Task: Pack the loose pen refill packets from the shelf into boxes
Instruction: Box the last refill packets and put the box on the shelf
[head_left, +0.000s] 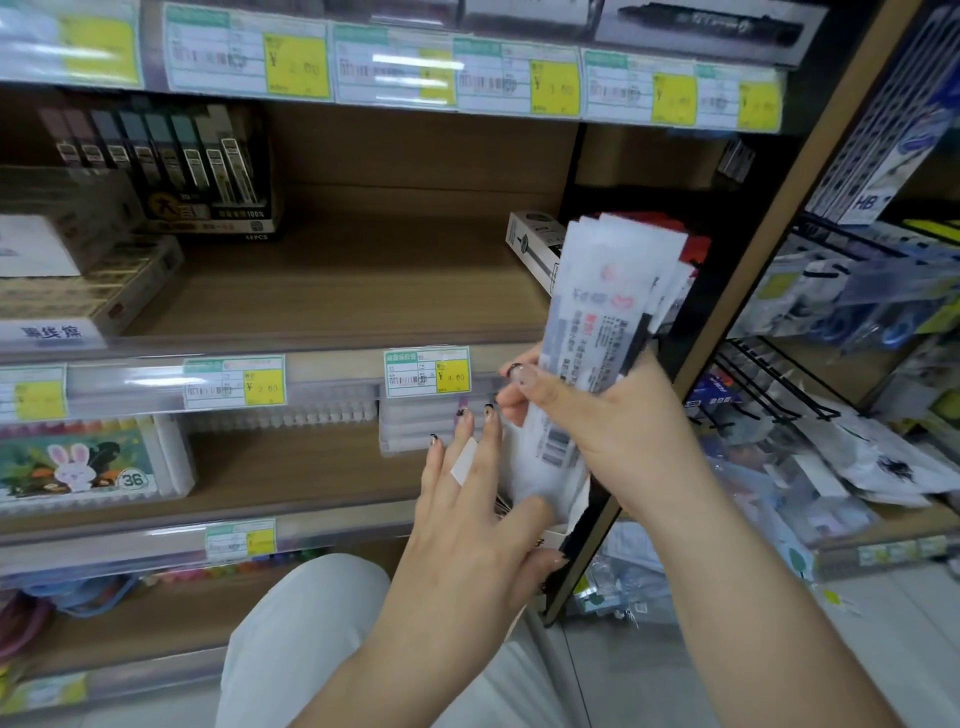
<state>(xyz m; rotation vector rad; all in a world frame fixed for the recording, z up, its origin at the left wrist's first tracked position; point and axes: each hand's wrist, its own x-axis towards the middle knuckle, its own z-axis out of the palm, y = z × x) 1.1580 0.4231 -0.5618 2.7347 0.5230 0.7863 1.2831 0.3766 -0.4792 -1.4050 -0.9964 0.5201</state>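
My right hand (613, 415) grips a fanned bundle of several pen refill packets (608, 296), white with printed text and dark refills inside, held upright in front of the shelf's right end. Their lower ends reach down to a white box (558, 535) that sits low between my hands. My left hand (483, 499) holds that box from the left, fingers straight along its side and thumb across its front. The box is mostly hidden by my hands and the packets. A white and black carton (535, 244) lies on the wooden shelf (363, 280) behind the bundle.
A display box of dark refill packs (208, 171) and flat boxes (88, 280) stand at the shelf's left. Price tags (428, 371) line the shelf edges. A bunny-print marker box (88, 462) sits one shelf down. Wire racks of stationery (831, 291) fill the right.
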